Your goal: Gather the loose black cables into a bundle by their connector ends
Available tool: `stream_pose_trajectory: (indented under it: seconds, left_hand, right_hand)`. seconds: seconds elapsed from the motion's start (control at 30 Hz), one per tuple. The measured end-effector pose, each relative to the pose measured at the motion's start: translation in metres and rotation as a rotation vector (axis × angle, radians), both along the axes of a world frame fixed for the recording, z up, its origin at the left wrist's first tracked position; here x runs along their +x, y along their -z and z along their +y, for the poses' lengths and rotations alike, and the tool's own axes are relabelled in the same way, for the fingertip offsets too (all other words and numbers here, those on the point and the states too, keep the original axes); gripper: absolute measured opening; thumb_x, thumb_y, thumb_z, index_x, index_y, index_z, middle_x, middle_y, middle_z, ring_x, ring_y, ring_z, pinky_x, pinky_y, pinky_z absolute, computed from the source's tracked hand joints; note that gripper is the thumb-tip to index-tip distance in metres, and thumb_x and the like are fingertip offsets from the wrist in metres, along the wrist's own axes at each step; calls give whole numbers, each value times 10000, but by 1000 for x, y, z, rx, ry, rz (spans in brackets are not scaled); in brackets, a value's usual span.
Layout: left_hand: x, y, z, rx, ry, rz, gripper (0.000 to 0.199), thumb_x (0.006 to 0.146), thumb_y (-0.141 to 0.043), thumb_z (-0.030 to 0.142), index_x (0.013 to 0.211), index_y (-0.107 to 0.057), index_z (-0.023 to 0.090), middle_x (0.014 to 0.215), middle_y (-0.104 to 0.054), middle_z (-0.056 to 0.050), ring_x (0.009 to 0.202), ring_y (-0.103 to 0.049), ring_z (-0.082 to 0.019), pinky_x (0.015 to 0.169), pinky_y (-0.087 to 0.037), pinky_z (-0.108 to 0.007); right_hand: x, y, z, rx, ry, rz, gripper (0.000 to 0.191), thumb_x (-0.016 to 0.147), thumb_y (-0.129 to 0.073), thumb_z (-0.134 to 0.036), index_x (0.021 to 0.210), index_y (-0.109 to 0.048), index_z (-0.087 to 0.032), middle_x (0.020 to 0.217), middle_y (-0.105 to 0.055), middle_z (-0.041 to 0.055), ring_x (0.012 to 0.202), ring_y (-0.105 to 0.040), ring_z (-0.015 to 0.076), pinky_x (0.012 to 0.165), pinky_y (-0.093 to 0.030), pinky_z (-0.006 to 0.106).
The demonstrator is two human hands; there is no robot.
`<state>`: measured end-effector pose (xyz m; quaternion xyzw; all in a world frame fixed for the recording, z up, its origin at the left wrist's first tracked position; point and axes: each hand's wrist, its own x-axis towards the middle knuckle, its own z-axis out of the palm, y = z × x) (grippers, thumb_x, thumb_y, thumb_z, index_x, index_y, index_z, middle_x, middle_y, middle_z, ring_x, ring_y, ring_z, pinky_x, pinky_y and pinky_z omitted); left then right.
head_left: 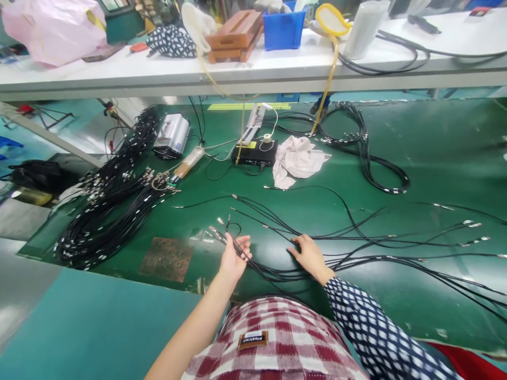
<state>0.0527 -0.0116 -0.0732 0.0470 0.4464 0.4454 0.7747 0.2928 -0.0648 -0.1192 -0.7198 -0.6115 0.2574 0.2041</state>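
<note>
My left hand [234, 258] is closed round a bundle of thin black cables [273, 272], with the thumb on top and some fingers partly spread. Metal-tipped cable ends [214, 231] stick out beyond that hand to the upper left. The rest of the bundle trails right across the green table. My right hand [311, 257] rests low over the table, its thumb and fingers bent around a loose black cable [273, 228]. Just how tightly they grip it is hard to see. More loose cables [336, 237] fan out behind and right of this hand.
A thick coil of black cables [103, 232] lies at the left, near a copper-coloured plate [166, 258]. Further back are a silver device [172, 134], a black box [255, 153], a crumpled cloth [299, 158] and more coiled cables [368, 153]. A white shelf [158, 76] spans the back.
</note>
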Motion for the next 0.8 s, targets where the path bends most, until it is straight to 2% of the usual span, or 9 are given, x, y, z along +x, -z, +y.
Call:
stream_pose_trajectory:
  seconds: [0.07, 0.13, 0.27, 0.37, 0.47, 0.57, 0.67, 0.73, 0.8]
  left_hand:
    - [-2, -1, -1, -38, -50, -13, 576, 827, -312, 612, 788, -490, 66, 728, -469, -72, 523, -338, -93, 491, -289, -237]
    - [-5, -1, -1, -70, -81, -77, 515, 806, -375, 602, 702, -414, 99, 760, -488, -77, 589, -401, -128, 540, -345, -273]
    - [-8, 1, -6, -59, -45, -203, 314, 795, -550, 327, 684, -352, 110, 779, -497, -56, 740, -481, -168, 712, -410, -343]
    - [-7, 0, -11, 31, 15, -151, 219, 821, -519, 287, 872, -495, 75, 786, -500, -58, 608, -417, -109, 641, -392, -289]
    - [-7, -2, -12, 58, 80, -72, 396, 848, -476, 323, 1094, -485, 12, 925, -537, -141, 584, -407, -96, 615, -382, -277]
    - [-7, -3, -12, -40, 74, -64, 343, 858, -449, 308, 1025, -457, 8, 1066, -503, -249, 701, -506, -165, 694, -411, -311]
    - [-8, 1, -12, -148, 30, -89, 233, 835, -486, 297, 822, -415, 76, 899, -549, -166, 750, -528, -196, 745, -422, -345]
    - [-9, 3, -12, -196, 59, -121, 252, 823, -503, 308, 753, -387, 96, 734, -504, -85, 689, -508, -173, 692, -427, -324]
    - [-10, 3, -13, -228, 104, -137, 262, 831, -487, 315, 726, -377, 101, 677, -459, -63, 633, -481, -155, 627, -416, -296]
  right_hand:
    - [-7, 13, 12, 34, 7, -11, 238, 793, -489, -364, 883, -554, -154, 943, -495, 76, 906, -443, 214, 791, -340, 356]
    - [-11, 17, 13, 25, 1, 88, 240, 833, -433, -370, 833, -525, -148, 866, -510, 63, 836, -460, 182, 765, -353, 336]
    - [-9, 3, -10, -48, -57, 431, 314, 878, -372, -442, 877, -443, -136, 789, -515, 30, 715, -492, 98, 679, -413, 239]
    - [-1, -11, -38, -109, -70, 679, 299, 871, -413, -425, 854, -424, -127, 763, -485, 32, 674, -457, 89, 640, -402, 230]
    - [7, -19, -66, -122, -119, 677, 238, 878, -424, -364, 838, -432, -129, 756, -470, 33, 696, -441, 95, 666, -382, 242]
    - [11, -21, -87, -133, -220, 590, 192, 875, -436, -321, 837, -452, -134, 788, -479, 36, 751, -441, 104, 722, -369, 253]
    - [10, -18, -97, -157, -264, 546, 185, 873, -439, -316, 831, -467, -137, 801, -483, 37, 764, -436, 108, 735, -365, 257]
    - [8, -14, -98, -144, -175, 595, 193, 876, -433, -327, 843, -462, -140, 784, -477, 34, 741, -440, 105, 715, -375, 256]
    - [5, -10, -93, -104, -48, 674, 200, 874, -437, -338, 857, -450, -139, 767, -472, 32, 714, -443, 101, 683, -383, 252]
